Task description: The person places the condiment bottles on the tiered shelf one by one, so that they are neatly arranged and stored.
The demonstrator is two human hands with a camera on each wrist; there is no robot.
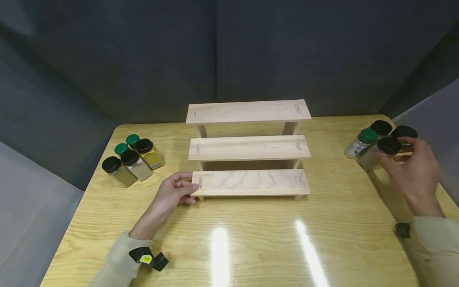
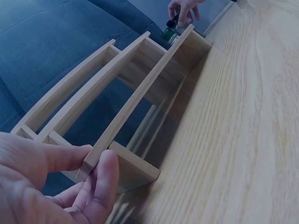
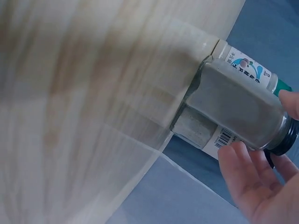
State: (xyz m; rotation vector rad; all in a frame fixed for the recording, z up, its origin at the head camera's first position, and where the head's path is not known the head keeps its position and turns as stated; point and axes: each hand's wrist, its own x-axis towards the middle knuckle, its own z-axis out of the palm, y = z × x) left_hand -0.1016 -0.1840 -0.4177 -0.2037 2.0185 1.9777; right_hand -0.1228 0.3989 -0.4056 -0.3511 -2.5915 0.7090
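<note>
A three-tiered wooden shelf rack (image 1: 249, 183) stands in the middle of the table. My left hand (image 1: 178, 188) pinches the left end of its lowest board, thumb on top and fingers beneath, as the left wrist view shows too. At the right, my right hand (image 1: 416, 171) has thumb and fingers on either side of a black-lidded spice jar (image 3: 238, 102), close to its lid. The jar holds greyish powder. Beside it stand a green-capped spice bottle (image 1: 360, 143) and two more black-lidded jars, one with a barcode label (image 3: 219, 140), partly hidden.
On the table's left side stands a group of spice jars, among them a yellow one (image 1: 153, 157), a pale one (image 1: 140, 168) and a brownish one (image 1: 122, 175). Two green caps (image 1: 132, 139) show behind them. Dark partitions (image 1: 251, 52) rise behind the wooden table (image 1: 258, 239).
</note>
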